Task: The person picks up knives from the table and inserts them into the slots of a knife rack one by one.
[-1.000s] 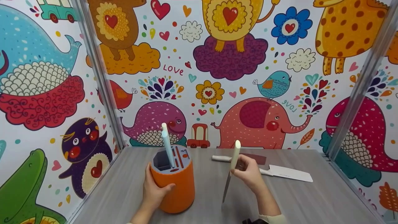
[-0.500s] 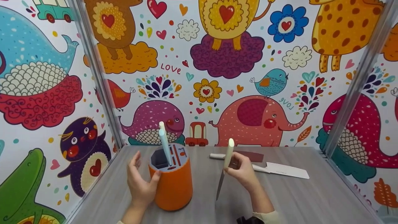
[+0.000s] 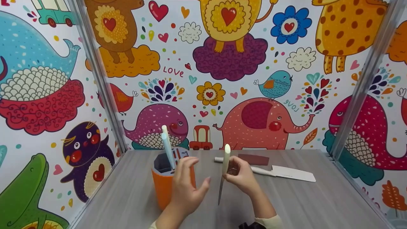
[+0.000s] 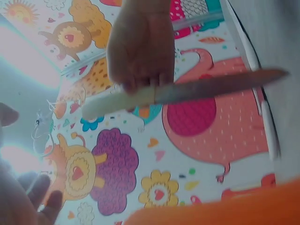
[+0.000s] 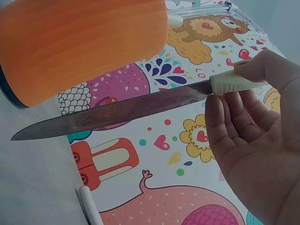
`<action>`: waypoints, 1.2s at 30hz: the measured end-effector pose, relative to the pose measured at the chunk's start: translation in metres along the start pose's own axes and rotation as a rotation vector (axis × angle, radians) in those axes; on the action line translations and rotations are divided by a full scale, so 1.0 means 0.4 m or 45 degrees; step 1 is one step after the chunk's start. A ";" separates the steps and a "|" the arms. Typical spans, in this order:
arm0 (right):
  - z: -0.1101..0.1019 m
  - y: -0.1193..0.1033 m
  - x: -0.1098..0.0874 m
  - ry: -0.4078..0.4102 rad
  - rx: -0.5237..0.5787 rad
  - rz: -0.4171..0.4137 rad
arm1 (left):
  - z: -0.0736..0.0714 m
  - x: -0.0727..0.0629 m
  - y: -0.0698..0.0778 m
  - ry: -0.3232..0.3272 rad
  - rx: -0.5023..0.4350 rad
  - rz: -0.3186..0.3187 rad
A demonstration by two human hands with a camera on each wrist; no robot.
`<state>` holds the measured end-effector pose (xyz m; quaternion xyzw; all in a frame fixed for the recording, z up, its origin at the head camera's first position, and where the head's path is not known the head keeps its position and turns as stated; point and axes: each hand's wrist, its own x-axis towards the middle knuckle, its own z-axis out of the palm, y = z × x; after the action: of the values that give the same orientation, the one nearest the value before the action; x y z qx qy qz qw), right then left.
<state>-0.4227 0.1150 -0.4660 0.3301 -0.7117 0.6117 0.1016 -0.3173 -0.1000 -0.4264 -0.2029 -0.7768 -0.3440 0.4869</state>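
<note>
My right hand (image 3: 242, 176) pinches the pale handle of a long kitchen knife (image 3: 226, 162), its blade pointing down just above the table. In the right wrist view the thumb and fingers grip the handle (image 5: 232, 82), and the blade (image 5: 112, 112) reaches toward the orange knife block (image 5: 89, 47). My left hand (image 3: 187, 187), fingers spread and holding nothing, is in front of the orange knife block (image 3: 161, 190) and hides part of it. Two handles, one light blue (image 3: 168, 149) and one cream (image 3: 164, 128), stand up from the block's slotted grey top.
Behind my right hand a white cleaver (image 3: 292, 173) lies on the grey table (image 3: 127, 190). Farther back lies another knife with a broad reddish-brown blade (image 3: 254, 159). Walls printed with cartoon animals enclose the table at the back and sides.
My left hand has let go of the knife block's left side and moved right, across its front. My right hand has carried the knife slightly left, closer to the block.
</note>
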 end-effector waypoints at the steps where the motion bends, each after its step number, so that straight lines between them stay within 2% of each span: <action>1: 0.001 0.000 0.000 -0.003 -0.002 -0.022 | 0.015 0.005 0.005 -0.041 -0.019 -0.030; 5: 0.007 0.003 0.002 -0.010 0.009 -0.081 | 0.056 0.030 0.013 -0.199 -0.163 -0.247; 8: 0.020 0.004 0.005 -0.007 0.019 -0.082 | 0.070 0.045 0.012 -0.282 -0.265 -0.420; 11: 0.037 0.003 0.007 -0.019 0.016 -0.070 | 0.075 0.049 0.005 -0.331 -0.353 -0.514; 15: 0.059 0.000 0.009 -0.057 0.013 -0.068 | 0.078 0.045 -0.007 -0.379 -0.415 -0.533; 21: 0.081 0.002 0.000 -0.115 0.025 -0.036 | 0.085 0.033 -0.021 -0.454 -0.437 -0.535; 26: 0.094 -0.006 -0.007 -0.115 0.062 -0.030 | 0.083 0.027 -0.027 -0.493 -0.455 -0.573; 31: 0.117 -0.013 -0.006 -0.116 0.075 -0.021 | 0.077 0.029 -0.027 -0.495 -0.444 -0.582; 36: 0.140 -0.014 -0.007 -0.077 0.121 -0.056 | 0.065 0.032 -0.026 -0.474 -0.442 -0.598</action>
<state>-0.4028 0.0633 -0.4761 0.3684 -0.6772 0.6322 0.0777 -0.3457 -0.0881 -0.4259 -0.1576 -0.8078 -0.5306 0.2027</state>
